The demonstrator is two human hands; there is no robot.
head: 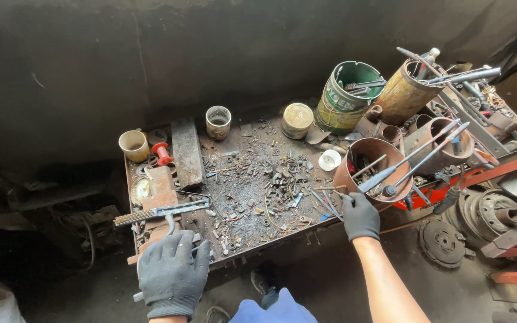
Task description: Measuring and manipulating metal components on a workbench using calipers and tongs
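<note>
My left hand [172, 272] in a dark grey glove rests flat on the front left corner of a dirty metal workbench [252, 230], over a rusty bench vise [158, 190]. A wire brush [157, 212] lies just beyond its fingers. My right hand [361, 216], also gloved, is closed at the bench's front right edge beside a rusty can [371, 164] full of long tools. It looks pinched on a thin rod, but what it holds is unclear. Several loose nuts, bolts and scraps [264, 179] cover the benchtop between the hands.
Along the back stand a beige cup [134, 145], a red spool [163, 153], a tin can [218, 121], a lidded jar [297, 119], a green bucket [348, 96] and a rusty bucket [407, 91]. Clutch discs [444, 242] and red metal bars lie at right. A dark wall stands behind.
</note>
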